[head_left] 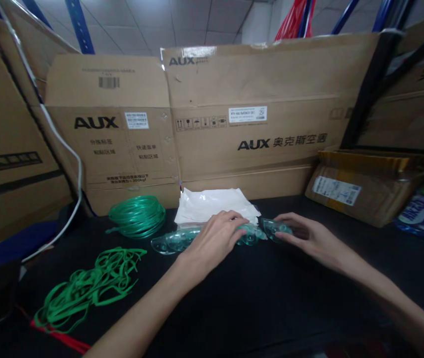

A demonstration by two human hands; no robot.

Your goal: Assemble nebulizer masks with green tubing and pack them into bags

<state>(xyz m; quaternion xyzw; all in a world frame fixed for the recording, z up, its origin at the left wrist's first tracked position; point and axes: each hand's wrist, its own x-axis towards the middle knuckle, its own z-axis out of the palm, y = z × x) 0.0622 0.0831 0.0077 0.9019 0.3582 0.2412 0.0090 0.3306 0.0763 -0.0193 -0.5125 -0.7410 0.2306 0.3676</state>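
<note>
Plastic row (174, 242) | likely light, stiff, slick | take by edges | right hand (304, 236) pinching end piece (272, 229) | left hand (215, 238) over row, grip unclear

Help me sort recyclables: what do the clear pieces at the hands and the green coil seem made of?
Clear pieces: probably glossy plastic, being see-through with bright highlights, though glass isn't ruled out. Green coil: likely smooth, flexible plastic, judging by its translucent sheen and looped strands.
</note>
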